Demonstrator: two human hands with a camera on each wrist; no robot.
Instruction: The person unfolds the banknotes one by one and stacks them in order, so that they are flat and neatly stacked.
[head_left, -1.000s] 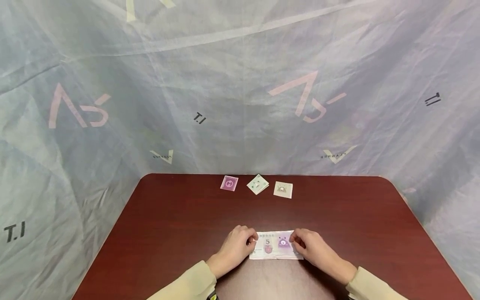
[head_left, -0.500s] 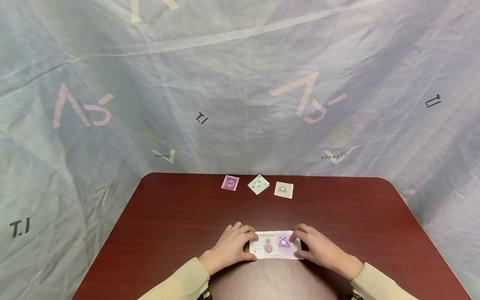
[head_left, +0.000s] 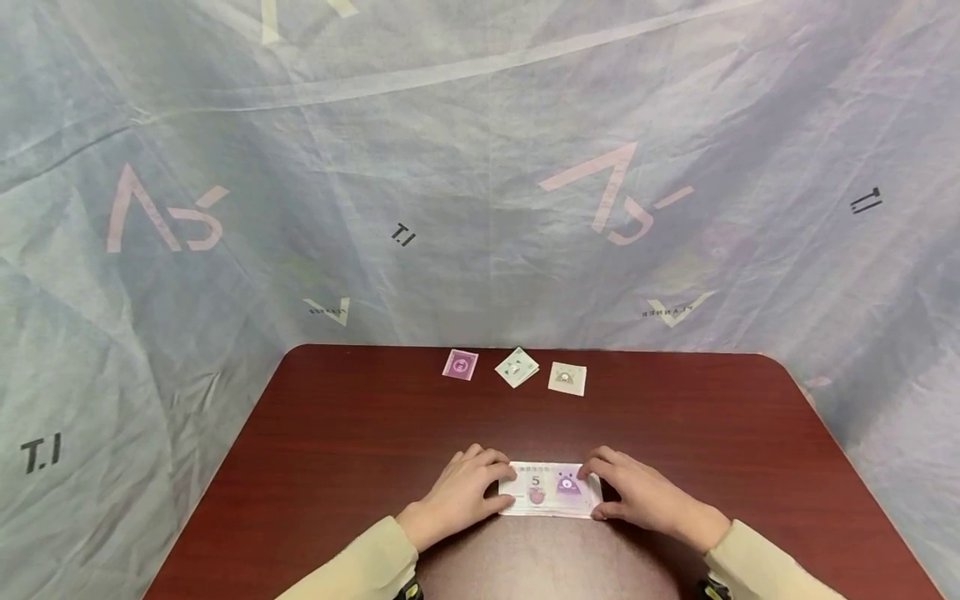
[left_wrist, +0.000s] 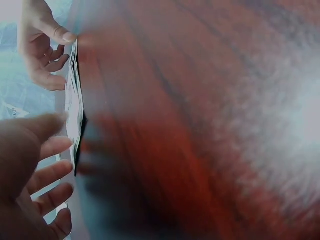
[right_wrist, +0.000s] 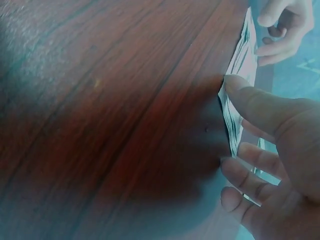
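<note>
A thin stack of play-money banknotes lies flat near the front of the table; its top note bears a 5 and a purple animal. My left hand holds the stack's left end between thumb and bent forefinger. At the right end, my right hand grips it, forefinger on the top and thumb at the near corner. The right wrist view shows slightly uneven layers along the edge of the banknotes. In the left wrist view, the left hand partly covers one end of the stack.
Along the back of the dark red table lie a purple paper square, a greenish folded note set at an angle, and a beige one. A grey printed cloth hangs behind.
Both hands have spread from tight pinches on the stack to a wider thumb-and-forefinger hold at its ends. The left thumb has moved slightly up along the left edge. The stack stays nearly in place.
</note>
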